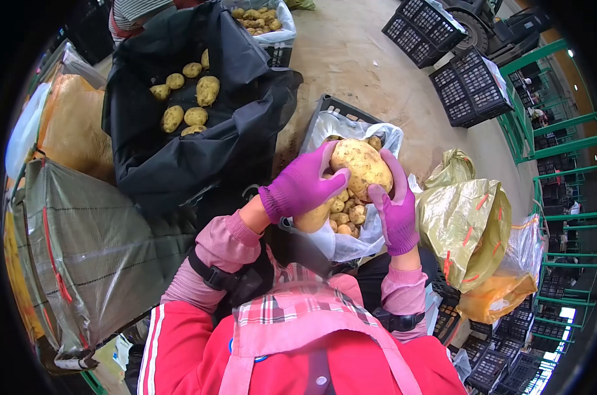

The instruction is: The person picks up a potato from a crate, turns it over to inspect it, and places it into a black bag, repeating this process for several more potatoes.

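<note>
The head camera is looking forward and steeply down in a wide, round view, catching the apron [298,329] near, left hand [302,186] and right hand [397,220] beyond, floor [358,66] far.

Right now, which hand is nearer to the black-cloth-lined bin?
Left. The left hand is to the right of the black-cloth-lined bin, holding the large potato on its bin side; the right hand is farther off, on the potato's opposite side.
</note>
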`<state>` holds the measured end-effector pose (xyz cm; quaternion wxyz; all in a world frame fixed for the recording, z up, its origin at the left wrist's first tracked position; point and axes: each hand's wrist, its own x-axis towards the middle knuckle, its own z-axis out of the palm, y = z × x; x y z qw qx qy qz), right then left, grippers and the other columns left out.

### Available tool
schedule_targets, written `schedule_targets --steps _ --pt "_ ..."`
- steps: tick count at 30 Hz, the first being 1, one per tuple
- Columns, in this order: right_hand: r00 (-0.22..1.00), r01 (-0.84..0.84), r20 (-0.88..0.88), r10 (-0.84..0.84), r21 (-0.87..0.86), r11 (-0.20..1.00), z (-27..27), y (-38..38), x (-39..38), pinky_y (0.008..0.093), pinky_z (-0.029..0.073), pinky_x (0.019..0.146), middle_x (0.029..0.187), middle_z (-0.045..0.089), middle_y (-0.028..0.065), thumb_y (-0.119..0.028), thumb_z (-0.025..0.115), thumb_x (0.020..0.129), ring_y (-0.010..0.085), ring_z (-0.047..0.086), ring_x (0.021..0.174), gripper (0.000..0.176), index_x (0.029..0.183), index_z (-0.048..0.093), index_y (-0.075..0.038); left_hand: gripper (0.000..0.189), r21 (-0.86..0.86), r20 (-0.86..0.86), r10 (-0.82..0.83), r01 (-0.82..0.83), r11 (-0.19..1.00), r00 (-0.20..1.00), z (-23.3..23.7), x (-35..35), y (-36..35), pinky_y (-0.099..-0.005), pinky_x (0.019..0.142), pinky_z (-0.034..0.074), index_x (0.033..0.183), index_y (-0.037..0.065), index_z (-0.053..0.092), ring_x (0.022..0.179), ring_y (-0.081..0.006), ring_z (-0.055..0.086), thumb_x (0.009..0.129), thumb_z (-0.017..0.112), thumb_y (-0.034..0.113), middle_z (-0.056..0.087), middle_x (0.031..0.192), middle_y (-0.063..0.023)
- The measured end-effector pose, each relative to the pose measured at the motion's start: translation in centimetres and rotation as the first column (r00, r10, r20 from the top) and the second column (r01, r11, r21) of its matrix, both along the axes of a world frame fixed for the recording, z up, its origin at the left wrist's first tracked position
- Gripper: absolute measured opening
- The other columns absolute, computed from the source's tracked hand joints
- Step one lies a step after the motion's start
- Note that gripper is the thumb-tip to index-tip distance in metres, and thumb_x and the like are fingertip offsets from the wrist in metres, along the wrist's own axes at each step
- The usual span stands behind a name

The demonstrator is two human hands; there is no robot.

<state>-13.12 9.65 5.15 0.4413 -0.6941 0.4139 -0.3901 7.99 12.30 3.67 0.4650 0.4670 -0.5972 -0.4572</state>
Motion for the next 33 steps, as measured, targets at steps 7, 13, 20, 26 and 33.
schedule_targets --steps 7,13,20,26,33 --pt "0.995 0.007 0.103 -0.014 0.071 0.997 0.1 -0.5 0.2 0.035 0.042 0.105 0.138 0.053 0.0179 -0.041 0.072 0.089 0.0244 0.052 0.126 0.074 0.143 0.044 0.001 0.028 -0.025 -0.053 0.179 -0.181 0.983 0.982 -1.4 -0.1 0.1 -0.0403 0.079 0.051 0.114 -0.005 0.057 0.095 -0.0402 0.065 0.092 0.053 0.013 0.064 0.098 -0.0264" --pt "0.981 -0.19 -0.018 0.192 -0.272 0.943 7.0 -2.9 10.8 0.0357 0.052 0.094 0.127 0.06 0.0196 -0.028 0.07 0.087 0.0252 0.062 0.114 0.065 0.139 0.047 0.004 0.028 -0.027 -0.197 0.284 -0.295 0.955 0.938 -6.3 0.2 -2.4 -0.0357 0.085 0.051 0.121 0.0 0.057 0.096 -0.0251 0.066 0.1 0.046 0.015 0.066 0.108 -0.0149" --pt "0.913 -0.406 -0.286 0.29 -0.574 0.711 5.6 -6.9 21.3 0.04 0.05 0.092 0.121 0.063 0.0149 -0.027 0.065 0.089 0.0351 0.061 0.112 0.041 0.127 0.059 -0.012 0.036 0.029 -0.145 0.326 -0.326 0.945 0.934 -7.3 1.8 -1.7 -0.0341 0.092 0.052 0.134 0.001 0.048 0.107 -0.0221 0.064 0.103 0.047 0.02 0.065 0.117 -0.0119" --pt "0.945 -0.325 -0.027 0.325 -0.13 0.937 0.9 -7.7 6.5 0.034 0.052 0.088 0.113 0.067 0.0168 -0.017 0.059 0.095 0.0235 0.067 0.1 0.049 0.141 0.047 -0.005 0.057 0.337 -0.709 0.352 -0.145 0.93 0.611 -3.2 1.8 -1.3 -0.037 0.084 0.057 0.129 0.0 0.048 0.09 -0.0241 0.068 0.106 0.03 0.049 0.067 0.104 -0.0149" --pt "0.984 -0.177 0.058 0.169 0.225 0.958 -0.3 -0.5 3.4 0.0327 0.04 0.106 0.143 0.051 0.017 -0.017 0.064 0.093 0.0233 0.051 0.13 0.059 0.146 0.042 -0.001 0.047 -0.164 -0.304 0.239 -0.298 0.94 0.922 -2.3 -0.8 -2.0 -0.0376 0.086 0.057 0.128 0.001 0.052 0.098 -0.0204 0.066 0.107 0.037 0.04 0.064 0.112 -0.0124"
